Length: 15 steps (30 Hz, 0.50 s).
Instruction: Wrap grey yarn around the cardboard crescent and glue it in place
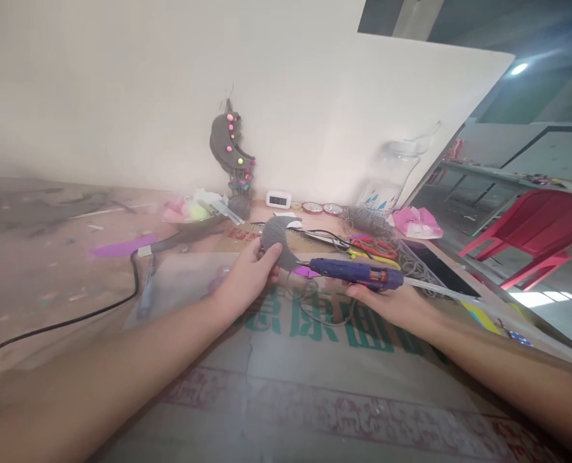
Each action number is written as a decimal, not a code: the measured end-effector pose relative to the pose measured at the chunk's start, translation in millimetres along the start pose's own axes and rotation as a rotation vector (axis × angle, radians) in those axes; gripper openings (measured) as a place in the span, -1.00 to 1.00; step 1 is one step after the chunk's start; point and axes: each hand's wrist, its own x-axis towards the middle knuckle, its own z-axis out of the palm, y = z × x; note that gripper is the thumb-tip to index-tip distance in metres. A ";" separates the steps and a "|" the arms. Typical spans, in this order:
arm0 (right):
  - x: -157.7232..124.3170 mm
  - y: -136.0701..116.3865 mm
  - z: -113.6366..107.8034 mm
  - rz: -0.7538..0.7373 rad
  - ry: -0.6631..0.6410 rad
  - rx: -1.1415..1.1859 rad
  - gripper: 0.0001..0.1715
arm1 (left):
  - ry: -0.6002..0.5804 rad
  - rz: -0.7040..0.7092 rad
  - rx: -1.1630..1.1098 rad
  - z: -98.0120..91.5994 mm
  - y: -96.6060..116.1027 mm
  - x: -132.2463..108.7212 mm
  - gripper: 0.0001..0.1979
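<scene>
My left hand [262,262] pinches a grey yarn-wrapped crescent moon [276,236] between thumb and fingers, above the work surface. In my right hand [379,302] is a dark blue hot glue gun [350,271], its nozzle pointing left and at, or very close to, the moon's lower tip. A clear glue stick [433,287] sticks out from the back of the gun. Loose grey yarn [324,315] loops below the two hands. Against the white board leans a larger grey moon [224,145] with coloured pompoms.
A small white digital clock [278,199] stands at the back. To the right are a grey yarn bundle [367,220], orange-and-yellow-handled scissors [375,257], a black phone [440,269] and a clear bottle [389,177]. A black cable [134,283] crosses the left side. A red chair [531,235] stands beyond.
</scene>
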 end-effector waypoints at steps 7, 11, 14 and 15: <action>-5.2 2.4 6.5 0.031 0.005 0.013 -0.66 | -0.031 0.020 0.013 -2.3 -0.9 0.9 -0.82; -5.9 0.4 7.3 0.049 0.009 -0.001 -0.65 | -0.030 0.014 0.027 -2.2 0.6 -0.4 -0.80; -5.1 -2.3 6.9 0.062 -0.002 -0.022 -0.63 | -0.018 0.009 0.017 -0.9 2.6 -1.4 -0.80; -4.8 -2.9 6.8 0.070 -0.003 -0.032 -0.63 | -0.023 0.010 0.004 -0.8 2.6 -1.4 -0.80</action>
